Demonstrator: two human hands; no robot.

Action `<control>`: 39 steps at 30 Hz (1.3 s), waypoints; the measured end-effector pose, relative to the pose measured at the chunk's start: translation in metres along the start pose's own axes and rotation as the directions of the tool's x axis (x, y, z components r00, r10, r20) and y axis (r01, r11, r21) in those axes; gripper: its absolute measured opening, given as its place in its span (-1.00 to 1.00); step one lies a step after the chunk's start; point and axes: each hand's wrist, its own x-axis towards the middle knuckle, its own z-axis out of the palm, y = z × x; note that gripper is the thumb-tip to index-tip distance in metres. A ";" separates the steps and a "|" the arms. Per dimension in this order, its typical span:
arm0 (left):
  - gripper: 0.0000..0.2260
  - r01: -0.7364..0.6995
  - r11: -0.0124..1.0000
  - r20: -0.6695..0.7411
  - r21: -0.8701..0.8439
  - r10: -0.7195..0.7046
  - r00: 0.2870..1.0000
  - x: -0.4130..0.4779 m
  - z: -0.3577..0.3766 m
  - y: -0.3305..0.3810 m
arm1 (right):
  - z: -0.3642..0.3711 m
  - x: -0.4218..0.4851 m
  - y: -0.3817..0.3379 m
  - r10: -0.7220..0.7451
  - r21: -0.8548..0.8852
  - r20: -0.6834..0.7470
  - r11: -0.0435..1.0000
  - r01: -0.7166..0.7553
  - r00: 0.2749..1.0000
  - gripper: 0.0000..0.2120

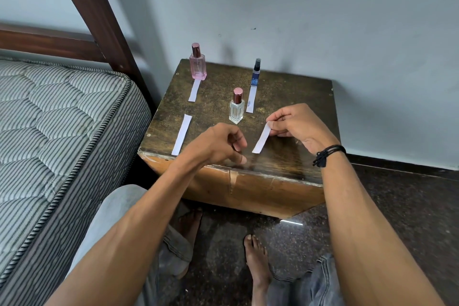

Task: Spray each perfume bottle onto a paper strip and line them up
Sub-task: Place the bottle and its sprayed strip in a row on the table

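Three perfume bottles stand on a small wooden table (293, 97). A pink bottle (198, 63) is at the back left with a paper strip (194, 90) in front of it. A slim blue spray bottle (255, 73) is at the back with a strip (251, 99) in front of it. A clear bottle with a pink cap (236, 107) stands in the middle. Another strip (182, 134) lies near the front left. My right hand (295, 123) pinches the top end of a strip (261, 139) above the table. My left hand (221, 144) hovers over the front edge, fingers curled, holding nothing.
A striped mattress (57, 126) on a dark wooden bed frame (99, 15) lies close to the table's left side. A pale wall is behind the table. My bare feet (255, 258) rest on the dark floor in front of the table.
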 end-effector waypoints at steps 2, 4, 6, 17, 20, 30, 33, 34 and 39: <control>-0.81 0.018 0.990 -0.030 -0.140 -0.022 0.999 -0.002 -0.003 0.000 | -0.001 -0.002 -0.002 0.018 0.126 -0.027 0.992 -0.015 0.999 -0.93; -0.87 0.033 0.959 -0.031 -0.281 -0.043 0.999 -0.004 -0.003 0.004 | -0.002 -0.004 -0.004 0.053 0.247 -0.041 0.968 -0.042 0.998 -0.91; -0.88 0.034 0.915 0.010 -0.402 -0.033 0.999 -0.007 -0.002 0.008 | -0.004 -0.004 -0.004 0.097 0.353 -0.034 0.932 -0.079 0.995 -0.89; -0.65 0.032 0.737 0.032 -0.675 -0.014 0.999 -0.006 0.009 0.020 | -0.004 -0.010 -0.012 0.113 0.475 0.066 0.870 -0.131 0.991 -0.89; -0.51 0.044 0.733 0.027 -0.678 -0.036 0.999 -0.007 0.012 0.024 | -0.003 -0.009 -0.012 0.103 0.425 0.037 0.899 -0.109 0.994 -0.89; -0.82 -0.022 0.736 -0.027 -0.677 0.004 1.000 -0.012 0.012 0.026 | -0.002 -0.009 -0.012 0.104 0.426 -0.006 0.900 -0.092 0.995 -0.89; -0.84 -0.046 0.743 -0.051 -0.668 0.016 0.999 -0.012 0.011 0.026 | -0.002 -0.009 -0.013 0.115 0.437 -0.016 0.894 -0.096 0.993 -0.89; -0.83 -0.055 0.745 -0.059 -0.665 0.021 0.998 -0.012 0.011 0.026 | -0.002 -0.009 -0.013 0.118 0.443 -0.016 0.891 -0.099 0.993 -0.89; -0.85 -0.081 0.767 -0.085 -0.637 0.035 0.996 -0.012 0.011 0.027 | -0.001 -0.009 -0.014 0.129 0.474 -0.015 0.874 -0.107 0.991 -0.90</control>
